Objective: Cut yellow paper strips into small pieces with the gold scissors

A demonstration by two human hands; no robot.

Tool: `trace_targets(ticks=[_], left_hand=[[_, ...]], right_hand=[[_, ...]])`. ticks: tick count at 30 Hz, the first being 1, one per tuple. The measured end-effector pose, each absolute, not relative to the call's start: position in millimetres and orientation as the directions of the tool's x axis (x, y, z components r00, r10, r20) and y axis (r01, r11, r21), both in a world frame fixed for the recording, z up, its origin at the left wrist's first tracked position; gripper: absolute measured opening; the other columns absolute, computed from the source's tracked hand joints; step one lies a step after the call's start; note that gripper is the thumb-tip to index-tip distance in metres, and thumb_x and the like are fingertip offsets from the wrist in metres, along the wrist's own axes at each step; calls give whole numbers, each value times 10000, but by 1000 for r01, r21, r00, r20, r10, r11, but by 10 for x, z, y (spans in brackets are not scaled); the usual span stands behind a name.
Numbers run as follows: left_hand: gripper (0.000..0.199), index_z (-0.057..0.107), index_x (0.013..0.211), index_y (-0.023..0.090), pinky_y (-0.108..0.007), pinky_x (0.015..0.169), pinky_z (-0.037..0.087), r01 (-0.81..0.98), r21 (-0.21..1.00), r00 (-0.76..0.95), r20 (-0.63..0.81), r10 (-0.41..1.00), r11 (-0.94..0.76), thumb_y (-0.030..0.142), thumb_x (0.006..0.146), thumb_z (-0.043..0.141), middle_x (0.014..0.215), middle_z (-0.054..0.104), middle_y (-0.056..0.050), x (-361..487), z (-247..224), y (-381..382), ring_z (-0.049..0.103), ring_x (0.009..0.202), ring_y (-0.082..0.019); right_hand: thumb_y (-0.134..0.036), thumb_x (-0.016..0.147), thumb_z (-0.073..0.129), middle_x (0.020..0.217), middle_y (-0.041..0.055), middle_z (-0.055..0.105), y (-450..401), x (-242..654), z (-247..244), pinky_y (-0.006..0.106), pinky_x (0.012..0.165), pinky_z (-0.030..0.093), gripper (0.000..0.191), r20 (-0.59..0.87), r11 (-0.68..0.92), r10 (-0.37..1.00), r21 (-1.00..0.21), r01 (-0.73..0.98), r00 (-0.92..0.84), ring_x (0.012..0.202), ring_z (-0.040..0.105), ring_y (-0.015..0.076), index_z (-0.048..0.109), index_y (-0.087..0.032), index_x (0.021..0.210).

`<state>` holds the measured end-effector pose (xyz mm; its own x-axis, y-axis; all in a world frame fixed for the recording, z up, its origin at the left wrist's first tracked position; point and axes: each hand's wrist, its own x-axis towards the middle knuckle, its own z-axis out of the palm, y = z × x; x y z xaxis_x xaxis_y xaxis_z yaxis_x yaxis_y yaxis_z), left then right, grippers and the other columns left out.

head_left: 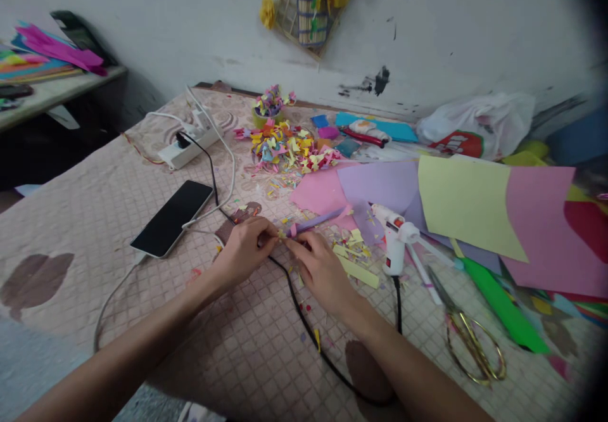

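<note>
My left hand (247, 246) and my right hand (323, 271) meet fingertip to fingertip low over the table. Pinched between them is a small yellow paper piece (281, 234), partly hidden by the fingers. Just beyond the fingertips lies a rolled purple paper strip (316, 220) with pink bits at its ends. Yellow paper scraps (354, 244) and a pale yellow paper strip (357, 272) are scattered beside my right hand. Farther right, a white glue gun (394, 244) rests on the table. Gold-handled scissors (468, 333) lie open nearer my right forearm.
A black cable (297, 305) runs beneath my hands. To the left are a phone (173, 218) on a charging lead and a power strip (190, 143). Cut paper flowers (285, 143) are heaped at the back. Colored paper sheets (465, 200) and a plastic bag (475, 124) occupy the right.
</note>
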<state>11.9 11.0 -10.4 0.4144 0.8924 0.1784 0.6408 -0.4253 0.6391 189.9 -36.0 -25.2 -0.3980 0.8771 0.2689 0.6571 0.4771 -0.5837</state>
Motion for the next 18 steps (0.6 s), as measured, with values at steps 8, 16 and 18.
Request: trace_targets(ticks=[8,16,18], left_hand=[[84,568,734,153,-244,638,424,633,636,421,195,886,-441,98,754,507,736,589,-19,121,-112,104,528,689,-125],[89,532,721,157,-256,668,432,640,609,432,218,875,-469,85,753,491,791,585,-32,133,-144,87,539,740,-137],[93,525,715,159,-259,664,431,642,602,433,226,872,-475,82,749,487,787,583,-31,142,-146,81,538,734,-138]], right_hand=[[-42,810,432,1016,90,506,-359,1896,-250,417,813,450,427,272,471,881,-586,659,-388,950,481,227,497,-216,1194],[-41,811,451,995,86,509,-360,1895,-230,397,811,436,406,251,468,881,-582,665,-401,937,474,228,533,-214,1169],[-45,817,449,992,86,506,-361,1896,-221,395,810,435,395,250,468,881,-590,658,-402,933,472,228,535,-215,1163]])
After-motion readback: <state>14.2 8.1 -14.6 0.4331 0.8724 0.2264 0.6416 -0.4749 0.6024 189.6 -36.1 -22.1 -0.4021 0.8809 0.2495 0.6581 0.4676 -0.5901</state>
